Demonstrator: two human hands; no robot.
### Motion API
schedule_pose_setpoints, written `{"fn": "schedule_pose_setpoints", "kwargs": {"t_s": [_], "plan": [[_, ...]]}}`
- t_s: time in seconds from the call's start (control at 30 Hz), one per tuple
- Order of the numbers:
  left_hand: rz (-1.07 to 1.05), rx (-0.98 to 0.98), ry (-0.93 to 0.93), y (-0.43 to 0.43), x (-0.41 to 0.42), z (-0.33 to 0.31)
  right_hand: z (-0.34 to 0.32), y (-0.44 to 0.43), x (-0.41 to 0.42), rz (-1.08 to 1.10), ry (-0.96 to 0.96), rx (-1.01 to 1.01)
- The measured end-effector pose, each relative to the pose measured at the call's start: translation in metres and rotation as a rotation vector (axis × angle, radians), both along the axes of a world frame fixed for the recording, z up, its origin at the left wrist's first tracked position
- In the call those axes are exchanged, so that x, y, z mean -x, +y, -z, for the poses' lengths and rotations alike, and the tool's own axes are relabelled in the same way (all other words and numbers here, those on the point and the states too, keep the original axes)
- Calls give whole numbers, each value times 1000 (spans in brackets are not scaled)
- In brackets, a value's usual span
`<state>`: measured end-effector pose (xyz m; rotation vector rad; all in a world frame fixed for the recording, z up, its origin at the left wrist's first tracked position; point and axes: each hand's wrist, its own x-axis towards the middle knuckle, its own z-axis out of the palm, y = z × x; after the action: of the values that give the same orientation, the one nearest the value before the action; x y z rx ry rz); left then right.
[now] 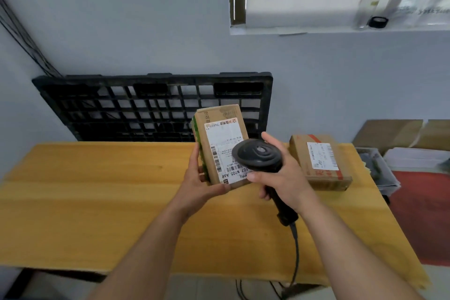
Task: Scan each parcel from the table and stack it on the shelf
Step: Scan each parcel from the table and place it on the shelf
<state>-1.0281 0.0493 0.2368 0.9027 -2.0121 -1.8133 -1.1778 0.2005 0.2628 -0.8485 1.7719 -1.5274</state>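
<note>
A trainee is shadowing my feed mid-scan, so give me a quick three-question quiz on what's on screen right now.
1. True or false: the scanner lies on the table.
2. Which hand holds the raised parcel? A left, B right, C neither.
3. Where is the other parcel?

Key:
1. False, the right hand grips it, above the table.
2. A, the left hand.
3. Lying flat on the table, to the right of both hands, label up.
</note>
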Motion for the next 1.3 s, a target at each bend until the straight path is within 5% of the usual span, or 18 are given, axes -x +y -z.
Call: {"fn": "schedule_pose_setpoints", "kwargs": {"t_s": [0.6, 1.3], "plan": [[-327, 311, 70, -74, -158, -38, -69, -17, -160, -200, -30, 181], [-435, 381, 101, -28, -169, -53, -81, 29, -157, -278, -53, 219]]}}
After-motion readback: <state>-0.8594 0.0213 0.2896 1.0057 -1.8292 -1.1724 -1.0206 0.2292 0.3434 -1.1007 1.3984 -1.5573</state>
